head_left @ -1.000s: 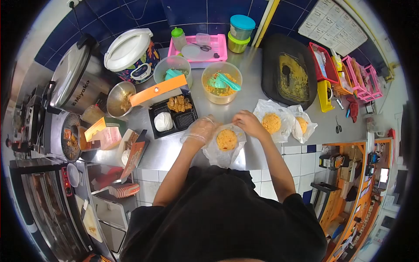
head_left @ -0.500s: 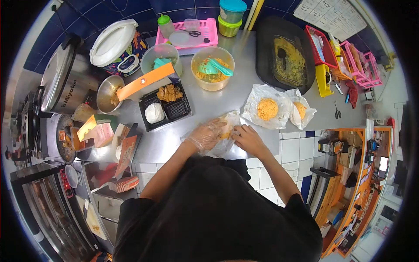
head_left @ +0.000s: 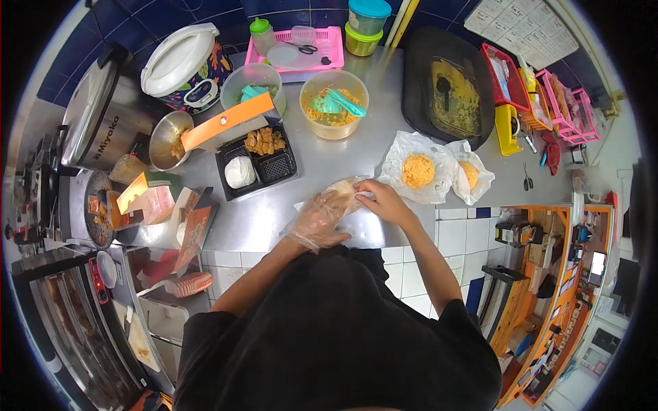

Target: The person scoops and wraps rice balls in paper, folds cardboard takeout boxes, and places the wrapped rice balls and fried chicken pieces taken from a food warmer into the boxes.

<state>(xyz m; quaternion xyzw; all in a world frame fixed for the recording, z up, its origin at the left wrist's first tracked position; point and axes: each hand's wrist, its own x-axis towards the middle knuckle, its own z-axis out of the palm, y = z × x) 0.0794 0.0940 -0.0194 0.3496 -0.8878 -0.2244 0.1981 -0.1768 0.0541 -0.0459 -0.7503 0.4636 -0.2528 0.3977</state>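
Observation:
On the steel counter in front of me, a crumpled sheet of wrapping paper [head_left: 351, 186] is folded around something I cannot make out. My left hand [head_left: 319, 218], in a clear plastic glove, lies over the paper with fingers stretched and thumb apart. The bare fingers of my right hand [head_left: 382, 200] pinch the paper's right edge. Just to the right, a round portion of orange rice [head_left: 418, 170] sits on open white paper [head_left: 397, 154], with a second rice portion [head_left: 470, 175] beside it. A black tray [head_left: 236, 192] at left holds a white wrapped ball [head_left: 240, 172] and browned food pieces [head_left: 265, 141].
Behind my hands stands a tub of orange rice [head_left: 321, 130] with a turquoise scoop [head_left: 346, 103]. A large black pan [head_left: 418, 89] is at back right. An orange-flapped box [head_left: 233, 123], a metal bowl [head_left: 162, 154] and a rice cooker [head_left: 103, 130] crowd the left.
My left hand has shifted slightly left and toward me, its thumb now spread. My right hand has moved up along the paper, which looks more folded over, with its contents more covered.

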